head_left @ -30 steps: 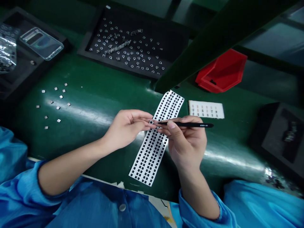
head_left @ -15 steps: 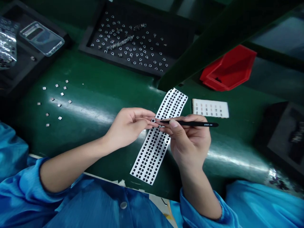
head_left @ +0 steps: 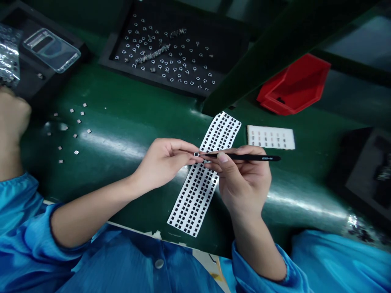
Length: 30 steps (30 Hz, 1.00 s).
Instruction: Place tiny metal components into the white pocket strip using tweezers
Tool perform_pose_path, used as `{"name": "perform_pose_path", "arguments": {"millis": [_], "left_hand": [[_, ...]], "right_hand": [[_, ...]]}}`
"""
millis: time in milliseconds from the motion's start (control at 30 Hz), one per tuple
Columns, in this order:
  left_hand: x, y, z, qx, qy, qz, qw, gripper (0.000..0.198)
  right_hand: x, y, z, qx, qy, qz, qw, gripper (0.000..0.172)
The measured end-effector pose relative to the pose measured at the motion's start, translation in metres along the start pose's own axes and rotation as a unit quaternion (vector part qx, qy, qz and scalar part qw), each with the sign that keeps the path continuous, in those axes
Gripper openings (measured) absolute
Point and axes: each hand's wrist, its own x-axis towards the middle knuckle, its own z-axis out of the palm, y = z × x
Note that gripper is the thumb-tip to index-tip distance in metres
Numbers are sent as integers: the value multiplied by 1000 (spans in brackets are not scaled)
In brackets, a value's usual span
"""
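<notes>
My left hand (head_left: 166,160) pinches a tiny square metal frame (head_left: 196,154) between thumb and fingertips, above the green table. My right hand (head_left: 244,179) grips black tweezers (head_left: 244,156) whose tips meet that small frame. Under both hands lies a long white sheet (head_left: 198,187) covered in rows of small black squares, running diagonally across the table.
A black tray (head_left: 171,53) with several small metal frames sits at the back. Loose metal pieces (head_left: 75,136) lie scattered at the left. A red bin (head_left: 293,85), a small white card (head_left: 270,137) and a clear plastic case (head_left: 51,49) are nearby. Another person's hand (head_left: 10,122) enters at far left.
Another person's hand has come into view at the left edge. My hands have stayed together on the small frame with hardly any shift.
</notes>
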Motion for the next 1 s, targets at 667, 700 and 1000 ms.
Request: {"name": "perform_pose_path", "arguments": {"millis": [667,700,1000], "left_hand": [[-1,1,2,-23,10,-28,999,15],[-1,1,3,-22,11,-31,999,14],[0,-4,-1,-10,-14,-15,1000,16]], "right_hand": [[-2,0,2,-33,-1,-56,998,28],[-2,0,3,-37,-1,-62,997,29],[-4,-5,8,-68,16,-67,995,27]]}}
